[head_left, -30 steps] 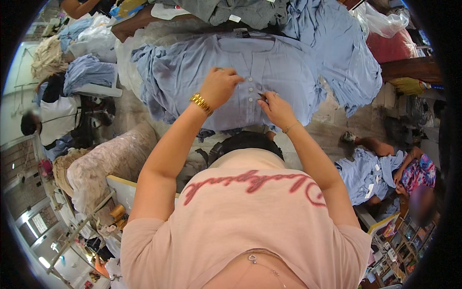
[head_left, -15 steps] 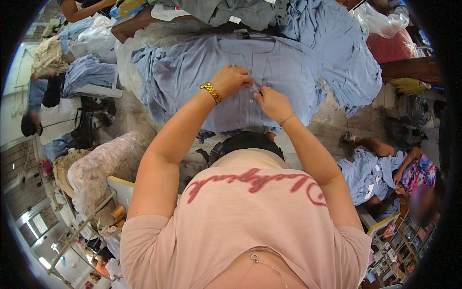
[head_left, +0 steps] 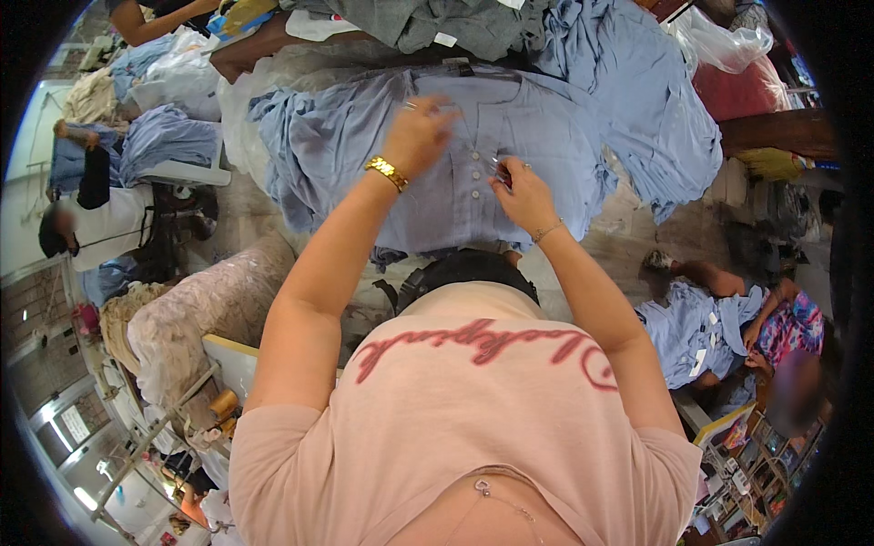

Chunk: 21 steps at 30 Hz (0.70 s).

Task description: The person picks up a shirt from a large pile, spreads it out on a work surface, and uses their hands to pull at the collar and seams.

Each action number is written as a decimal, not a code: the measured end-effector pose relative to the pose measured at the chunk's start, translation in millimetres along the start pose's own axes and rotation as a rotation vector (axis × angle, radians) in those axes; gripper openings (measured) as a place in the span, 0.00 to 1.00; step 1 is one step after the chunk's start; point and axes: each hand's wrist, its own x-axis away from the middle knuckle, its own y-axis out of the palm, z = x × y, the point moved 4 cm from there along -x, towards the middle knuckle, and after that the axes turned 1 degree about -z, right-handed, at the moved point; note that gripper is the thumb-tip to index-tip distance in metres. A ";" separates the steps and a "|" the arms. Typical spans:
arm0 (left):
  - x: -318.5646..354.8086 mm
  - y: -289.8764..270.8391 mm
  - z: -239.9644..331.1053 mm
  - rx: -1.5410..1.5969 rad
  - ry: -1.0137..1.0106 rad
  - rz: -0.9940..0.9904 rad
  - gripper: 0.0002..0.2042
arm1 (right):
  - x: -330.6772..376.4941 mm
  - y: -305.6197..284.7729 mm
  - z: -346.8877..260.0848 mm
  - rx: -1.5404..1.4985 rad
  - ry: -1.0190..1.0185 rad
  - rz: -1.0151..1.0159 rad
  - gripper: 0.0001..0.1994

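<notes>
A light blue buttoned shirt (head_left: pixel 437 205) lies spread in front of me, its neckline away from me. Several pale buttons (head_left: pixel 475 170) run down the placket in its middle. Over the shirt's left part, beside the placket, is my left hand (head_left: pixel 421 136); motion smears its fingers, so their hold cannot be told. My right hand (head_left: pixel 525 193) is just right of the buttons, fingers closed around a small shiny metal tool (head_left: pixel 497 166). Most of that tool is hidden in the hand, and its kind does not show.
More blue garments (head_left: pixel 628 100) hang in a heap at the far right, beside grey cloth (head_left: pixel 401 18) at the far edge. A wrapped fabric roll (head_left: pixel 209 314) lies on the left. Co-workers sit on both sides; the right one has a blue garment (head_left: pixel 696 332) on the lap.
My left hand has moved left and away from the placket, apart from my right hand. The right hand has shifted slightly right, and more buttons now show.
</notes>
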 end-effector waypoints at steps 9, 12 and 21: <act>-8.1 23.1 9.7 0.292 0.058 -0.184 0.05 | -12.3 5.7 7.1 0.050 0.031 -0.040 0.15; -8.7 22.5 7.2 0.306 0.042 -0.212 0.05 | -17.9 0.0 -0.3 0.088 0.045 -0.087 0.15; -8.8 20.5 7.5 0.285 0.052 -0.166 0.05 | -37.3 -2.5 -16.3 0.179 0.079 -0.216 0.17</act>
